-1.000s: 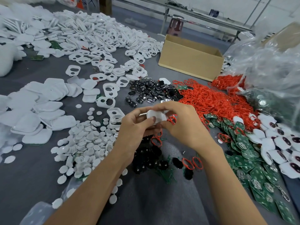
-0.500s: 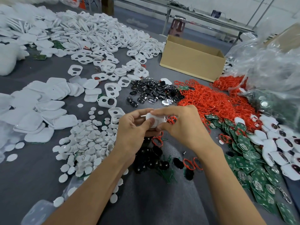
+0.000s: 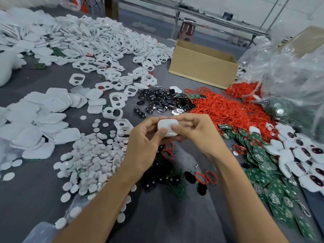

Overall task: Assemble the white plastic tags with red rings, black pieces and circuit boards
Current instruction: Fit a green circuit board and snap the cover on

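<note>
A grey table [image 3: 35, 190] is spread with loose parts. Its far left is covered by a broad heap of white frames [image 3: 98, 41] with cut-out holes. At the far right, crumpled clear plastic bags [image 3: 289, 76] are piled, and an open cardboard box [image 3: 201, 71] is set just left of them. In front of the box a wide mass of red rings [image 3: 228, 109] is spread, and it is bordered on the near right by overlapping green circuit boards [image 3: 278, 188]. Beyond the boards, at the right edge, white tags with dark openings [image 3: 305, 155] are laid. On the left, plain white covers [image 3: 35, 123] are stacked, and small white discs [image 3: 91, 160] are scattered nearer. Black pieces [image 3: 164, 100] are heaped between the frames and the red rings, and more black pieces [image 3: 161, 179] are seen under the wrists.

Above the middle of the table, clear of its surface, one white tag [image 3: 167, 126] is held between the left hand [image 3: 145, 144] and the right hand [image 3: 198, 135]. Both thumbs are pressed on its upper face, and the fingers are curled round its far edge and underside, so both hands are closed on it. Its smooth, closed face is turned up toward the camera. Its far edge is seen as a straight line running left to right. The near edge is hidden by the thumbs, so the long axis cannot be told with certainty.
</note>
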### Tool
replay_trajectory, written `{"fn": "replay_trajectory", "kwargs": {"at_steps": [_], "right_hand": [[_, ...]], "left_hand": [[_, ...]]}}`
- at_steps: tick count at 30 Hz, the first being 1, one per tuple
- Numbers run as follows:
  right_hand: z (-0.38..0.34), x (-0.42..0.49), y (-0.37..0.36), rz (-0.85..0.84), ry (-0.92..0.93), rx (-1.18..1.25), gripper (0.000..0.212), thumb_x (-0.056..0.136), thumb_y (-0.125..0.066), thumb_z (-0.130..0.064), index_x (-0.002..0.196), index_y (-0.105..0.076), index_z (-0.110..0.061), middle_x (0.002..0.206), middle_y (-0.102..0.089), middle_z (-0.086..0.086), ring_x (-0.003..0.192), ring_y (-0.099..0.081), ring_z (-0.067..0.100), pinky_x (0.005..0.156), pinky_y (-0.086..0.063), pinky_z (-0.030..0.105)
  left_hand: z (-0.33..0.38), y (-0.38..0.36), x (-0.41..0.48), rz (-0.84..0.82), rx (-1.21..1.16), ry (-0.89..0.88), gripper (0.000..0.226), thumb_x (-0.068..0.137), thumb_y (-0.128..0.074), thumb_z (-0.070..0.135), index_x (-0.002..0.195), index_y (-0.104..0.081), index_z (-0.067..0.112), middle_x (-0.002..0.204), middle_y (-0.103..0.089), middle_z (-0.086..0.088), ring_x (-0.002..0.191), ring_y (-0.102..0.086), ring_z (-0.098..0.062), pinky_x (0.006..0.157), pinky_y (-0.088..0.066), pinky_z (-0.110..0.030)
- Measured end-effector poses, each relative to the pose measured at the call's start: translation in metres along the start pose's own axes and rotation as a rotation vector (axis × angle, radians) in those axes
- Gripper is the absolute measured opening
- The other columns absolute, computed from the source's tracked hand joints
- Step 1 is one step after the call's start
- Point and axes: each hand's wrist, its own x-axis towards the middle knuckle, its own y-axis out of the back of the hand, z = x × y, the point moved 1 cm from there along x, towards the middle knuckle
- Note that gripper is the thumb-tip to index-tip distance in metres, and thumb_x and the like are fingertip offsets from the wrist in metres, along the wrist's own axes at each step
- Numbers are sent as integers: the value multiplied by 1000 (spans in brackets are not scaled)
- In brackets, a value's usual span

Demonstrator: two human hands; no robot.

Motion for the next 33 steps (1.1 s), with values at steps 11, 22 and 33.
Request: {"fn": "replay_trajectory", "kwargs": {"at_steps": [11, 22, 33], "right_hand": [[3, 3, -9, 113, 5, -90, 11, 84, -71, -3, 86, -74, -14, 66, -64, 31, 52, -62, 23, 52, -53, 29], [-1, 3, -11, -100, -3, -240, 6, 96, -57, -14, 101, -60, -14, 63, -63, 5, 54, -58, 16, 54, -45, 33], [-6, 0, -21, -73, -179, 220, 20, 94, -52, 1, 110, -64, 2, 54, -46, 8, 36, -35, 7, 38, -25, 14]], "left_hand": [[-5, -4, -6, 79, 15, -34, 20, 93, -58, -4, 107, -67, 7, 89, -76, -12, 74, -75, -27, 67, -62, -36], [-5, -2, -3, 55, 190, 20, 11, 100, -54, 21, 106, -64, 18, 66, -71, -6, 52, -65, -17, 56, -53, -32], [-6, -1, -1, 84, 106, 62, 5, 98, -58, 18, 97, -58, 23, 60, -63, 3, 44, -50, -6, 46, -40, -20]]}}
